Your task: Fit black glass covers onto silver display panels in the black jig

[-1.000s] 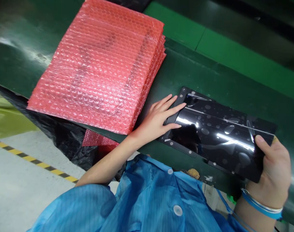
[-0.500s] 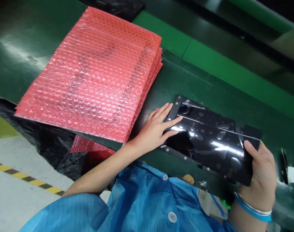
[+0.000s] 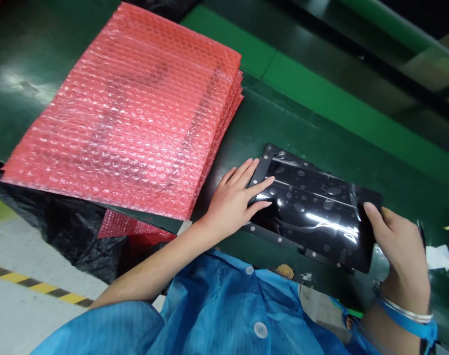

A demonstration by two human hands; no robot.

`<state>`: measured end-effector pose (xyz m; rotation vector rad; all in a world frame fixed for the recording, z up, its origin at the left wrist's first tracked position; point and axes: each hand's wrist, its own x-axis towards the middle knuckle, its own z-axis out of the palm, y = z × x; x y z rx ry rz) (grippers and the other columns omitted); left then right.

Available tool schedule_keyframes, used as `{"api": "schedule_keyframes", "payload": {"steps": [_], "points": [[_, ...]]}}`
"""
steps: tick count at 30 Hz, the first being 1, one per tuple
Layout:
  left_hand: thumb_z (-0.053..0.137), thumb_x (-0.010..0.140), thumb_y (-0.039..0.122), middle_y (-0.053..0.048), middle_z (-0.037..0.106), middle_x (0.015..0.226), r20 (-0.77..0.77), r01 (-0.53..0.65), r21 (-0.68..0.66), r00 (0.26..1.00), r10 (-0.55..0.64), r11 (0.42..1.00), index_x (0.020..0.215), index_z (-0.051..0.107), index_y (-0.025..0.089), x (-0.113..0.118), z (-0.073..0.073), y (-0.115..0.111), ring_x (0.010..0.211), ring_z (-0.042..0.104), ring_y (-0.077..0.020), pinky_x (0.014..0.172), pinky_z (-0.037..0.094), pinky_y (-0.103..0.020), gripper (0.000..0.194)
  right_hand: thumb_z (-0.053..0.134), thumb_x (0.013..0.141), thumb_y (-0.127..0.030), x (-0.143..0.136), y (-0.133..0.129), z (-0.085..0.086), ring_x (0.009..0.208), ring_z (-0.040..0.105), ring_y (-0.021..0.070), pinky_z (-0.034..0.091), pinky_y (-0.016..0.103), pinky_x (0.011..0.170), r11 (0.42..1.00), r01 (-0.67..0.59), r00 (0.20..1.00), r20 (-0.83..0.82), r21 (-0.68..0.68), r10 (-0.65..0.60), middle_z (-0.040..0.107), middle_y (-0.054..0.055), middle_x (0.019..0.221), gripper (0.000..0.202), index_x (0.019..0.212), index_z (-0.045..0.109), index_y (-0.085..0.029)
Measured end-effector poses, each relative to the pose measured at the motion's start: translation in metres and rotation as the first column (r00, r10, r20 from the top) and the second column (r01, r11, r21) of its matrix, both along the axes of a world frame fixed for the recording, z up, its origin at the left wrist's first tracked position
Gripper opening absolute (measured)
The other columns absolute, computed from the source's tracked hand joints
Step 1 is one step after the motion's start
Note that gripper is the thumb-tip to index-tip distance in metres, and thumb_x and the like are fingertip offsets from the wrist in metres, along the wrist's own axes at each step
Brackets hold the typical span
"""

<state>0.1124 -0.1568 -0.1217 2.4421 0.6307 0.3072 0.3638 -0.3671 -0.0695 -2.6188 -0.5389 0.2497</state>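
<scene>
A glossy black panel (image 3: 313, 207) lies on the green bench, with pale round dots along its edges and bubbles and bright reflections across its face. My left hand (image 3: 233, 199) rests flat on the panel's left end, fingers spread, thumb and forefinger reaching onto the shiny surface. At the opposite end, my right hand (image 3: 397, 241) grips the panel's edge with the thumb on top; the other fingers are mostly hidden. A blue band and a thin bright loop circle the right wrist.
A stack of pink bubble-wrap sheets or bags (image 3: 135, 118) covers the bench (image 3: 320, 133) on the left. Black plastic (image 3: 72, 231) hangs off the bench's near edge. White paper (image 3: 440, 257) lies at the right, beyond my right hand.
My right wrist has swung outward to the right, and the panel's right end has shifted slightly left and up. My left hand keeps its place on the panel. The whole view has drifted a little.
</scene>
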Motion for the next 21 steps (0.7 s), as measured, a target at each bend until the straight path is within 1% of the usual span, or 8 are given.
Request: {"api": "schedule_keyframes", "payload": {"steps": [2, 4, 9, 12, 14, 16, 18, 21], "points": [[0.060, 0.097, 0.043, -0.010, 0.032, 0.163, -0.011, -0.030, 0.013, 0.999, 0.031, 0.999, 0.142, 0.057, 0.034, 0.000, 0.001, 0.000, 0.152, 0.026, -0.0320, 0.119, 0.028, -0.059, 0.046, 0.058, 0.072, -0.073, 0.011, 0.002, -0.002, 0.050, 0.030, 0.0162, 0.026, 0.033, 0.059, 0.971, -0.070, 0.986, 0.134, -0.227, 0.102, 0.035, 0.001, 0.046, 0.056, 0.044, 0.052, -0.025], [0.060, 0.096, 0.041, -0.011, 0.032, 0.162, -0.021, -0.050, 0.040, 0.998, 0.051, 0.998, 0.141, 0.059, 0.033, -0.001, 0.002, 0.000, 0.152, 0.026, -0.0355, 0.117, 0.029, -0.063, 0.045, 0.049, 0.077, -0.074, 0.018, 0.005, -0.004, 0.050, 0.026, 0.0153, 0.023, 0.032, 0.060, 0.941, -0.105, 0.974, 0.159, -0.323, 0.163, 0.035, 0.001, 0.047, 0.058, 0.045, 0.052, -0.025], [0.059, 0.096, 0.028, -0.015, 0.032, 0.162, 0.005, -0.069, 0.185, 0.998, 0.069, 0.980, 0.136, 0.063, 0.028, 0.008, 0.013, -0.013, 0.151, 0.026, -0.0400, 0.114, 0.031, -0.067, 0.041, 0.042, 0.082, -0.067, 0.036, 0.008, -0.011, 0.054, 0.042, 0.0174, 0.027, 0.031, 0.059, 0.977, -0.135, 0.982, 0.106, -0.167, 0.154, 0.050, 0.002, 0.052, 0.050, 0.057, 0.051, -0.025], [0.059, 0.095, 0.023, -0.016, 0.031, 0.162, 0.046, 0.137, 0.255, 0.987, -0.154, 0.957, 0.139, 0.060, 0.025, 0.030, 0.022, -0.046, 0.151, 0.027, -0.0388, 0.114, 0.034, -0.062, 0.044, 0.052, 0.077, -0.067, 0.050, 0.009, -0.019, 0.057, 0.049, 0.0165, 0.032, 0.030, 0.062, 0.990, -0.143, 0.990, -0.009, -0.010, 0.143, 0.056, 0.000, 0.056, 0.046, 0.065, 0.051, -0.024], [0.061, 0.095, 0.032, -0.015, 0.033, 0.162, 0.046, 0.372, 0.275, 0.916, -0.399, 0.886, 0.142, 0.056, 0.021, 0.048, 0.023, -0.075, 0.150, 0.029, -0.0368, 0.116, 0.035, -0.057, 0.049, 0.059, 0.073, -0.067, 0.058, 0.013, -0.023, 0.058, 0.050, 0.0157, 0.033, 0.030, 0.062, 0.987, -0.161, 0.983, -0.083, 0.021, 0.162, 0.056, -0.001, 0.057, 0.046, 0.065, 0.050, -0.023], [0.062, 0.095, 0.042, -0.014, 0.034, 0.161, -0.004, 0.528, 0.287, 0.835, -0.550, 0.799, 0.145, 0.053, 0.017, 0.064, 0.018, -0.101, 0.151, 0.030, -0.0345, 0.119, 0.032, -0.053, 0.056, 0.066, 0.071, -0.065, 0.063, 0.018, -0.025, 0.058, 0.048, 0.0145, 0.032, 0.029, 0.062, 0.983, -0.185, 0.978, -0.104, -0.006, 0.184, 0.055, -0.002, 0.057, 0.046, 0.064, 0.047, -0.023], [0.061, 0.094, 0.046, -0.014, 0.035, 0.161, -0.062, 0.603, 0.290, 0.787, -0.614, 0.743, 0.146, 0.052, 0.014, 0.076, 0.009, -0.116, 0.151, 0.030, -0.0324, 0.122, 0.029, -0.050, 0.061, 0.074, 0.068, -0.059, 0.065, 0.023, -0.025, 0.058, 0.045, 0.0136, 0.030, 0.029, 0.061, 0.978, -0.201, 0.977, -0.087, -0.060, 0.195, 0.052, -0.003, 0.057, 0.048, 0.062, 0.043, -0.024], [0.059, 0.096, 0.047, -0.012, 0.037, 0.160, -0.091, 0.635, 0.286, 0.763, -0.639, 0.717, 0.145, 0.053, 0.015, 0.084, -0.002, -0.121, 0.151, 0.030, -0.0294, 0.122, 0.029, -0.048, 0.059, 0.080, 0.067, -0.053, 0.066, 0.028, -0.024, 0.058, 0.044, 0.0135, 0.028, 0.029, 0.058, 0.970, -0.209, 0.977, -0.067, -0.126, 0.202, 0.050, -0.004, 0.057, 0.050, 0.061, 0.040, -0.024]]}}
